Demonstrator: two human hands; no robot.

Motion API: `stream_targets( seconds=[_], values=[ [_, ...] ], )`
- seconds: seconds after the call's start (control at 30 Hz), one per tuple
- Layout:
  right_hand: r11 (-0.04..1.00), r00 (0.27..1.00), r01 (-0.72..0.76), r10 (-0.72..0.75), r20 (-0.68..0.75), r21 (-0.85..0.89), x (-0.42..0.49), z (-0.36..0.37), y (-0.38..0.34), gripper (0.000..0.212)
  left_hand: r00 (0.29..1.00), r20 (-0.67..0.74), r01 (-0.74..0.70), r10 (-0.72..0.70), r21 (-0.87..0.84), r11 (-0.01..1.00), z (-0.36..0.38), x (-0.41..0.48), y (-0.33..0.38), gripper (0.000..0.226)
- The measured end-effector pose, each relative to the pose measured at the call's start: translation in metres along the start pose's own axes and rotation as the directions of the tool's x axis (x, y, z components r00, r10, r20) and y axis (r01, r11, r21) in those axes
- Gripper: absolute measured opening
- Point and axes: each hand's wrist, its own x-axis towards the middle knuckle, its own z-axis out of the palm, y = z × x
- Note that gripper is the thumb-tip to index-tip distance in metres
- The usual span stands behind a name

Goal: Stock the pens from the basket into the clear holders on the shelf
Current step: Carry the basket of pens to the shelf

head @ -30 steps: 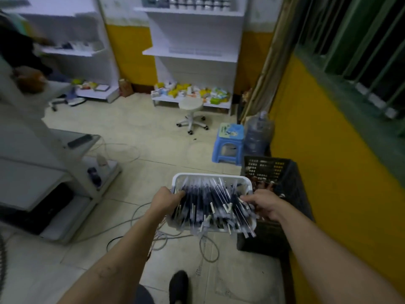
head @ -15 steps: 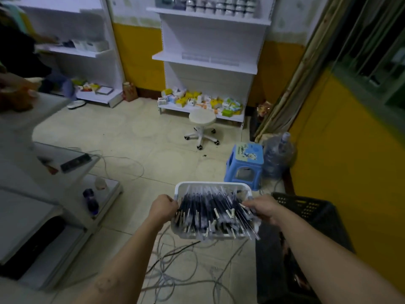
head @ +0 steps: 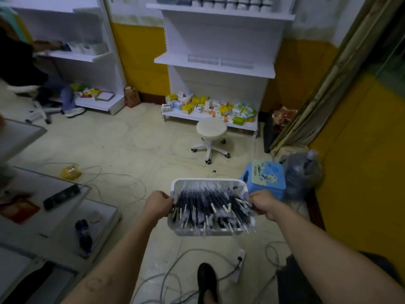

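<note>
Head view: our left hand (head: pixel 158 205) and right hand (head: pixel 264 205) grip the white basket (head: pixel 208 232) full of dark pens (head: pixel 206 207), fingers curled over its rims.

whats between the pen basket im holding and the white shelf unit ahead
In the head view, a round white swivel stool stands on the tiled floor between the white plastic basket of pens and the white shelf unit.

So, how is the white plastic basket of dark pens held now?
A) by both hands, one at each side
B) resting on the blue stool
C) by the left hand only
A: the left hand and the right hand each grip one side of the white plastic basket.
</note>
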Motion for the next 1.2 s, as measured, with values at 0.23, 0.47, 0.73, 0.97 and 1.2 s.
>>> stream_targets(
  seconds=[0.23,0.47,0.73,0.97,1.2],
  values=[
    [0.999,0.999,0.041,-0.041,0.003,0.014,0.125,-0.020,-0.113,0.018,0.999,-0.023,0.040,-0.040,-0.025,0.999,-0.011,0.136,0.083,0.017],
    [0.994,0.996,0.085,-0.084,-0.026,0.068,0.221,-0.035,-0.223,0.018,0.999,-0.025,0.022,-0.024,-0.104,0.994,-0.032,0.265,0.147,0.022],
    [0.997,0.995,-0.017,0.024,-0.098,0.076,0.357,-0.022,-0.335,0.025,0.999,0.033,-0.034,0.037,-0.090,0.995,-0.050,0.466,0.221,0.012],
    [0.978,0.980,-0.063,0.099,-0.175,0.201,0.445,-0.029,-0.415,0.034,0.991,0.112,-0.067,0.068,-0.013,0.998,-0.062,0.598,0.300,0.012],
    [0.947,0.978,-0.115,0.161,-0.135,0.301,0.551,-0.066,-0.464,0.027,0.984,0.167,-0.068,0.062,0.030,0.997,-0.030,0.707,0.370,0.007]
  ],
)
